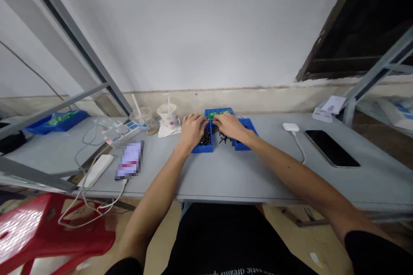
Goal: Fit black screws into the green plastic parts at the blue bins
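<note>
Phone point(130, 159) with a pixelated screen, power strip point(124, 135), plastic cup point(145, 121) and paper cup point(169, 117) lie left of the near-left blue tray point(202, 150) holding black parts point(205, 138). Left hand point(192, 129) curls over it; right hand point(231, 126) curls above loose black pieces point(226, 139), partly covering the right blue tray point(254, 128). I cannot tell their grip.

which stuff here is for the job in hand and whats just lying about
Likely in use:
left blue bin
right blue bin
rear blue bin
loose dark parts

Likely just lying about:
paper cup
plastic cup
lit phone
dark phone
small white case
red stool
</note>
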### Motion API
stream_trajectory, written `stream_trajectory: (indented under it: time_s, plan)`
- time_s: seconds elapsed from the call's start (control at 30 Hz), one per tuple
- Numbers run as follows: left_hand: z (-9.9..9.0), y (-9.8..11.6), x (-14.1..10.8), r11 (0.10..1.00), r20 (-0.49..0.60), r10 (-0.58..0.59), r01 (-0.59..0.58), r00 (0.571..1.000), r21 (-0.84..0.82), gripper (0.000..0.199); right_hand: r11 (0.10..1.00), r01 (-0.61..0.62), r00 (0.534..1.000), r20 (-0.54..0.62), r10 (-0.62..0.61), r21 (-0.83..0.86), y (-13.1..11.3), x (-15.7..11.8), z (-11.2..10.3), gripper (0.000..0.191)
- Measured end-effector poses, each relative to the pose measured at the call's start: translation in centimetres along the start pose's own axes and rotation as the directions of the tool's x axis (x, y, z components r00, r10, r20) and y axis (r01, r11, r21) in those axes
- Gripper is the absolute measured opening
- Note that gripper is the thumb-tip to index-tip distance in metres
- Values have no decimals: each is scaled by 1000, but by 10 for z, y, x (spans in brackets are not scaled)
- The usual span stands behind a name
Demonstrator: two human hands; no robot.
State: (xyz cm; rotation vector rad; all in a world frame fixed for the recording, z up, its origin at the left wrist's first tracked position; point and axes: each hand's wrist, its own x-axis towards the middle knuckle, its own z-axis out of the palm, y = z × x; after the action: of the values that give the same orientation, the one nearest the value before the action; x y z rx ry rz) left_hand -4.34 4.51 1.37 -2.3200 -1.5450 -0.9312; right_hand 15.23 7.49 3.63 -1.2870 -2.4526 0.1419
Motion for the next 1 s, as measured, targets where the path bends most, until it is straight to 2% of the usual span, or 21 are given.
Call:
stream_trajectory:
  time_s: [0.1,0.2,0.33,0.67,0.9,1.0]
  plan:
    - [-2,-3,-1,997,48,-59,56,997,52,18,984,55,997,67,-44,-169,5,-3,7,20]
    - [-2,-7,-3,993,96,-88,80,991,90,14,971,88,992,108,-66,-221,7,-4,9,22]
    - [1,-12,-5,990,125,-96,82,988,111,20,967,62,989,145,-27,-247,6,-4,9,24]
    - [3,-10,-4,997,57,-60,57,997,57,31,959,74,985,170,-27,-274,1,-2,12,31]
    - [3,-7,-3,999,54,-49,48,997,26,32,955,86,979,201,-28,-284,-4,-3,11,27]
    - [1,-6,-2,1000,66,-22,22,998,-1,29,964,66,985,171,-21,-259,-2,-3,8,24]
